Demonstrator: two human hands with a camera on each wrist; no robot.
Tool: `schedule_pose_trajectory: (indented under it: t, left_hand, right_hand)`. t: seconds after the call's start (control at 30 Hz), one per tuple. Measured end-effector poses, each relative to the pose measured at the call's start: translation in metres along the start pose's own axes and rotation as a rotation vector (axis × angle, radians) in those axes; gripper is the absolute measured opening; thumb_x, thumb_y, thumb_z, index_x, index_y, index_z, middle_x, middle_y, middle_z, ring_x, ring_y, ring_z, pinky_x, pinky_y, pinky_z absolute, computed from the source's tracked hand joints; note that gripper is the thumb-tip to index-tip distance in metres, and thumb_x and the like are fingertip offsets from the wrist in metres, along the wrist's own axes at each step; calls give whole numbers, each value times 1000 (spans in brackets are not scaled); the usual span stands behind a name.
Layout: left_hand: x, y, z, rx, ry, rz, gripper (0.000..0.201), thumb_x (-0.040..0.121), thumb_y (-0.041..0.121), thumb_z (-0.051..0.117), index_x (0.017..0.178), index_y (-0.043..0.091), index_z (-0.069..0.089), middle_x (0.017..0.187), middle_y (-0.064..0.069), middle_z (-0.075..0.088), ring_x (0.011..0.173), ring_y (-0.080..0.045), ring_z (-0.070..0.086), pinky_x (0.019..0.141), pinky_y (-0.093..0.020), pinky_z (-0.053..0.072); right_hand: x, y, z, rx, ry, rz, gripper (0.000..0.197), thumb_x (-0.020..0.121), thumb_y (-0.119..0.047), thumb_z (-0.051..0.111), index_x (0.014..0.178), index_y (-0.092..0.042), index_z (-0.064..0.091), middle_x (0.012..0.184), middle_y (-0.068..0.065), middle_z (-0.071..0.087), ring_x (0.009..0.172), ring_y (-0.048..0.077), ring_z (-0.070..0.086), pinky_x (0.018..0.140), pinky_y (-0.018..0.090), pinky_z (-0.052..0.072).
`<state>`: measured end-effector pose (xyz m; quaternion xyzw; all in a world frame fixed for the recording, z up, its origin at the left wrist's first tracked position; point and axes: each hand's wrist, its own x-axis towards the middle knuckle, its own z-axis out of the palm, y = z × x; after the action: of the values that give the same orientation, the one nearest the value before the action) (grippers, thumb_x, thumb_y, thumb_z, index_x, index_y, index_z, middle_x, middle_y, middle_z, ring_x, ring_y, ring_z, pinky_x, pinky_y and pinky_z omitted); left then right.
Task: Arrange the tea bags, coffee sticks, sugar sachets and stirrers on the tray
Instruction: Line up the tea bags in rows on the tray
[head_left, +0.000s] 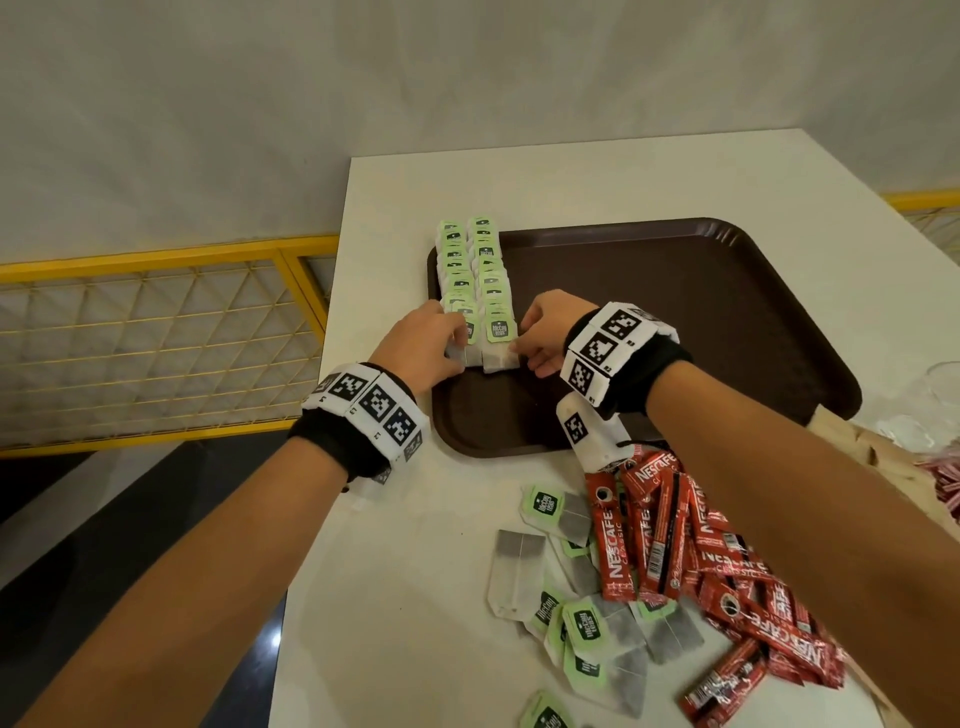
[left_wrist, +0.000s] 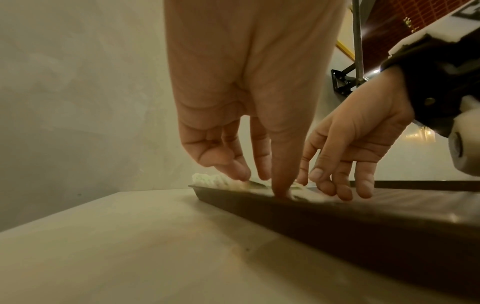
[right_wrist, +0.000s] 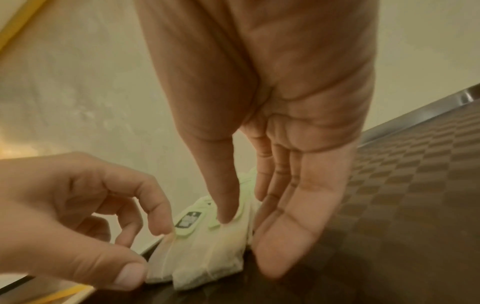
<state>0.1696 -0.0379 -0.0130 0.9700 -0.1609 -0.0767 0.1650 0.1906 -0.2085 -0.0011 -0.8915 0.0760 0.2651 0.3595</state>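
Observation:
Along the left side of a brown tray (head_left: 675, 312) lie two rows of overlapping tea bags (head_left: 475, 260) with green tags. My left hand (head_left: 457, 348) pinches the nearest bag of the left row (right_wrist: 161, 265) between its thumb and curled index finger. My right hand (head_left: 519, 343) is at the near end of the right row. Its thumb presses on the tag of the nearest bag (right_wrist: 207, 267) and its straight fingers (right_wrist: 285, 236) lie against that bag's right edge. The left wrist view shows both hands' fingertips down on the bags at the tray's rim (left_wrist: 337, 222).
Loose tea bags (head_left: 582, 613) and red coffee sticks (head_left: 701, 561) are heaped on the white table (head_left: 415, 571) in front of the tray. A brown paper bag (head_left: 883, 452) and red-and-white sachets (head_left: 945, 478) lie at the right edge. A yellow railing (head_left: 156, 338) runs left of the table.

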Motion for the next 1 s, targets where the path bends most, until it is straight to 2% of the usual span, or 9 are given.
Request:
schedule_pose_trajectory:
  t: [0.13, 0.23, 0.33, 0.43, 0.53, 0.6, 0.7, 0.87, 1.0]
  left_hand:
    - [-16, 12, -11, -56, 26, 29, 29, 85, 22, 66, 112, 12, 60, 115, -8, 50, 102, -22, 51, 81, -23, 37]
    - [-46, 28, -19, -136, 45, 105, 27, 83, 26, 68, 106, 15, 61, 102, 1, 50, 79, -7, 48, 72, -14, 36]
    - [-88, 41, -16, -198, -69, 174, 22, 81, 33, 70, 98, 21, 62, 90, 8, 54, 68, -1, 50, 62, -10, 37]
    - [-122, 48, 1, -172, -284, 173, 35, 79, 43, 69, 106, 21, 62, 91, 10, 53, 72, -3, 53, 67, -15, 42]
    - [-139, 56, 19, -113, -450, 131, 57, 74, 45, 73, 122, 22, 53, 102, 6, 47, 81, -9, 48, 69, -19, 39]
    - [-147, 60, 25, -110, -517, 147, 68, 72, 39, 77, 129, 25, 44, 107, 5, 40, 90, -11, 43, 74, -21, 37]
    - [-154, 63, 29, -98, -533, 206, 69, 71, 29, 79, 128, 24, 42, 111, 3, 35, 102, -16, 42, 87, -25, 39]
    - [-154, 60, 35, 39, -439, 274, 52, 76, 23, 74, 123, 15, 52, 124, -2, 40, 113, -20, 43, 93, -27, 37]
    - [-155, 59, 34, 22, -382, 299, 30, 84, 15, 61, 113, 12, 60, 120, -3, 51, 106, -22, 54, 89, -32, 42]
  right_hand:
    - [-30, -6, -13, 13, 17, -75, 20, 87, -18, 65, 100, -11, 53, 87, 6, 62, 89, 22, 65, 86, 42, 55]
    - [-60, -1, -17, 34, 11, -153, 22, 87, -21, 65, 104, -14, 53, 89, 3, 61, 82, 15, 61, 79, 37, 58]
    - [-97, 13, -13, -51, -34, -251, 18, 86, -24, 65, 100, -16, 58, 83, -2, 61, 76, 11, 60, 68, 28, 55]
    - [-126, 30, 3, -339, -133, -262, 18, 84, -30, 67, 99, -21, 62, 87, -10, 59, 81, 7, 57, 69, 21, 49]
    - [-135, 39, 28, -618, -139, -216, 32, 83, -35, 66, 110, -19, 60, 106, -1, 59, 101, 18, 57, 86, 34, 50]
    - [-135, 40, 42, -737, -87, -214, 40, 85, -35, 63, 119, -16, 55, 117, 4, 55, 111, 24, 53, 90, 38, 47]
    - [-135, 39, 54, -819, -49, -240, 40, 86, -32, 61, 121, -14, 53, 121, 7, 54, 112, 27, 53, 86, 38, 45]
    - [-137, 34, 61, -819, -41, -232, 31, 88, -22, 59, 116, -10, 53, 115, 9, 58, 103, 28, 59, 75, 33, 42]
    - [-137, 36, 63, -787, -49, -219, 31, 86, -18, 58, 116, -11, 54, 120, 11, 53, 115, 28, 48, 87, 37, 43]
